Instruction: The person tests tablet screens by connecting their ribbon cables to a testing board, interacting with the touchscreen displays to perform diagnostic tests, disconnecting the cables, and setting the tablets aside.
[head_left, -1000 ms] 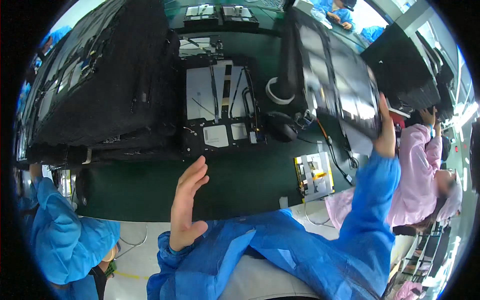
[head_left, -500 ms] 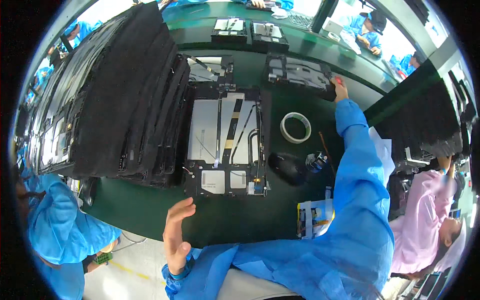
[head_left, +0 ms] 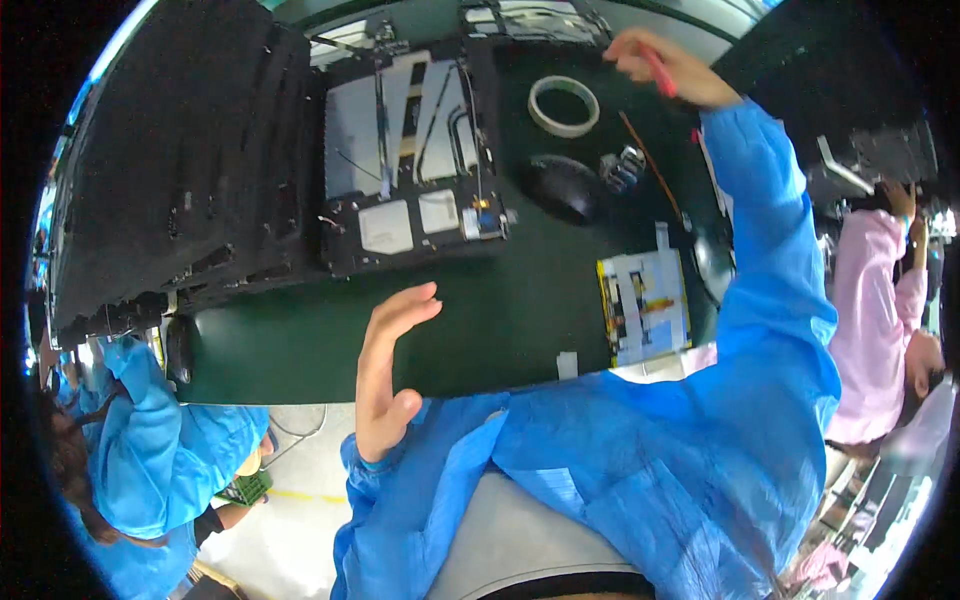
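Observation:
My left hand [head_left: 385,360] hangs above the near table edge, its thumb and bent fingers apart and nothing between them. A slim red tool [head_left: 657,72] is held in my right hand [head_left: 680,72], stretched to the far right; its exact kind does not show. Beyond my left hand lies a black-framed device panel [head_left: 345,230] with silver plates, cables and small boards. Close to my right fingertips, at the top, is a similar panel [head_left: 535,20], partly cut by the rim. A white tape roll [head_left: 537,110] lies to the left of my right hand.
A tall stack of black panels [head_left: 200,150] fills the left. A dark computer mouse [head_left: 562,188], a small metallic item [head_left: 622,168], a thin brown stick [head_left: 650,160] and a taped battery-like pack [head_left: 645,305] lie on the green table [head_left: 480,330]. People sit on both sides.
My right hand has let go of the far panel, which now lies on the table, and has drawn off it with the red tool. The view has tilted downward; my left hand stays open.

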`<state>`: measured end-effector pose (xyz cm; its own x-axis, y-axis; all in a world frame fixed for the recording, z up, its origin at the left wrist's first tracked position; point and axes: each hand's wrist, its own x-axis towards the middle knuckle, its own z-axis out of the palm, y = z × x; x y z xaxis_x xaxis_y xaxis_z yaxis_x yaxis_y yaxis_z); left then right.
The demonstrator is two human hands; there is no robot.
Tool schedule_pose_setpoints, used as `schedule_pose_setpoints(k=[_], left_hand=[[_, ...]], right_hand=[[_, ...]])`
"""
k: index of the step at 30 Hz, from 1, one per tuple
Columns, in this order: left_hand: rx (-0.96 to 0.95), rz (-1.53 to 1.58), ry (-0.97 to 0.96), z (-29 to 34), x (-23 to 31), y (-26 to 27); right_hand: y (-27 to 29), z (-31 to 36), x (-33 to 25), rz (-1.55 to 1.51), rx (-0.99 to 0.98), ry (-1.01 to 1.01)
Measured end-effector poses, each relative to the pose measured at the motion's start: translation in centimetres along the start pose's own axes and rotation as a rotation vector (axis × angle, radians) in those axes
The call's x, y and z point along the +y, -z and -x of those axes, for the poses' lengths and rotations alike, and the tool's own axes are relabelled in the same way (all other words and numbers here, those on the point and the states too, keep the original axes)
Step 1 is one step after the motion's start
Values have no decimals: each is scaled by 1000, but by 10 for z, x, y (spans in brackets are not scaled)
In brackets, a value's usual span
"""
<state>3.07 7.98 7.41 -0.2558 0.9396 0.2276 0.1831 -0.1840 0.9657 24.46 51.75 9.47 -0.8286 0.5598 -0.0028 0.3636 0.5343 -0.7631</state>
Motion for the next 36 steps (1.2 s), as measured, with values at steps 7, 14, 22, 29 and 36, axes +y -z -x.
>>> schedule_pose_setpoints(k=[7, 14, 22, 29, 36], left_hand=[[-175, 10, 12, 15, -3, -6], [-134, 32, -10, 34, -2, -13], [123, 18, 25, 42, 2, 0], [407, 79, 78, 10, -28, 10], [451, 46, 100, -1, -32, 13]], right_hand=[[-69, 92, 13, -240, -59, -142], [-76, 94, 37, -493, 28, -243], [-7, 87, 101, 403, 62, 29], [-44, 70, -18, 463, 121, -128], [-174, 67, -121, -714, -89, -363]])
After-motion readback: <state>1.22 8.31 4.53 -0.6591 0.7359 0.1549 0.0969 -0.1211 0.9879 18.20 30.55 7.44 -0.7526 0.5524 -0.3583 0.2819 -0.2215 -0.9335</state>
